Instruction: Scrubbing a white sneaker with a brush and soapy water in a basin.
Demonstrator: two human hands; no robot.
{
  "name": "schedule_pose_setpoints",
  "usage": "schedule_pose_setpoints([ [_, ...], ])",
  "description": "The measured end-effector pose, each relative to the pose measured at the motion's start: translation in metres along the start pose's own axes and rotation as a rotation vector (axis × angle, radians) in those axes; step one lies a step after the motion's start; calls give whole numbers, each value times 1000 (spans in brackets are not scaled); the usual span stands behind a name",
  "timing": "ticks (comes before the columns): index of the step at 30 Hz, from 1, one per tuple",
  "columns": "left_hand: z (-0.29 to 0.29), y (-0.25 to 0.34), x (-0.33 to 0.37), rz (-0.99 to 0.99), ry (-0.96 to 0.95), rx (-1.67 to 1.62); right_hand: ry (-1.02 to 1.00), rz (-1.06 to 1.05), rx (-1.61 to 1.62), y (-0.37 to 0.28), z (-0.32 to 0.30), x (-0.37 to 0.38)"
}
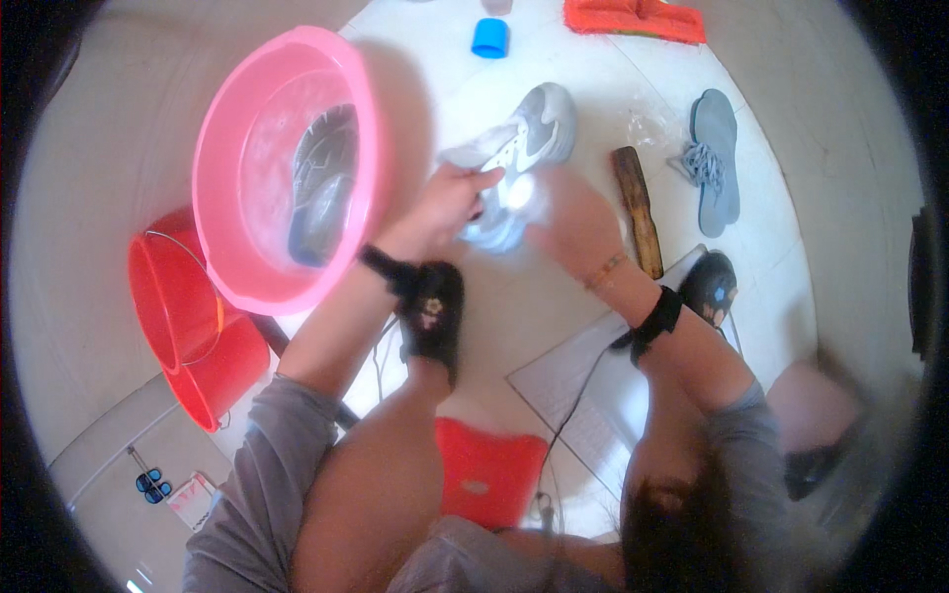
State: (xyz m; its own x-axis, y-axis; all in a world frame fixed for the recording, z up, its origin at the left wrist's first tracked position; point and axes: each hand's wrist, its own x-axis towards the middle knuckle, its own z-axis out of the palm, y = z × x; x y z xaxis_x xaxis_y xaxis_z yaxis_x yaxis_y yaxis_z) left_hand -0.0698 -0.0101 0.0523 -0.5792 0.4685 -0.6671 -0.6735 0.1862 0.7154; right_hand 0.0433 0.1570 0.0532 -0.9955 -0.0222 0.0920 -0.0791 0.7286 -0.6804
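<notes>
Between my hands is a grey and white sneaker (pixel 547 117), its toe pointing away from me. My left hand (pixel 445 210) is closed on the sneaker's near left side, with the index finger stretched across the upper. My right hand (pixel 581 219) is at the sneaker's right side, smeared by motion. Its fingers cannot be made out, nor whether they hold anything. A bright white glare covers part of the shoe beside it. To the left, a second grey sneaker (pixel 324 163) lies in cloudy water inside a pink basin (pixel 208 188).
At right lie a dark wooden-backed brush (pixel 638 211) and grey insoles (pixel 719 163) with a bundle of laces (pixel 704 168). A blue cap (pixel 490 38) and an orange-red mop pad (pixel 635 20) are at the far side. Red buckets (pixel 168 296) stand left, a red stool (pixel 484 474) below.
</notes>
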Motion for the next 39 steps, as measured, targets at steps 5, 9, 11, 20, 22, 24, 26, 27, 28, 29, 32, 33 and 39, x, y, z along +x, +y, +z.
schedule_pose_setpoints([
  [5,3,6,-3,9,-45,17,137,74,-3,10,-6,8],
  [9,0,-4,-6,82,62,237,558,302,64,8,-36,38],
  [11,-4,-7,-7,280,8,372,626,318,37,18,-55,56],
  [20,36,-22,-43,386,55,994,659,466,220,126,-56,95],
  [22,34,-45,-40,474,36,1035,618,449,211,126,-57,95],
  [24,34,-55,-39,376,18,1040,505,477,295,123,-57,93],
  [26,43,-44,-44,154,-26,1066,540,464,254,130,-49,77],
  [27,45,-41,-44,156,-35,1065,576,444,215,132,-44,64],
  [28,42,-37,-44,110,-69,978,538,514,151,135,-35,49],
  [29,37,-35,-43,63,-100,889,495,582,86,135,-23,31],
  [32,13,-45,-41,-3,-41,330,283,680,-127,88,8,-22],
  [33,12,-42,-42,18,-151,118,178,733,-122,75,10,-37],
  [39,35,-32,-11,-148,-208,-645,71,682,-227,81,1,-64],
])
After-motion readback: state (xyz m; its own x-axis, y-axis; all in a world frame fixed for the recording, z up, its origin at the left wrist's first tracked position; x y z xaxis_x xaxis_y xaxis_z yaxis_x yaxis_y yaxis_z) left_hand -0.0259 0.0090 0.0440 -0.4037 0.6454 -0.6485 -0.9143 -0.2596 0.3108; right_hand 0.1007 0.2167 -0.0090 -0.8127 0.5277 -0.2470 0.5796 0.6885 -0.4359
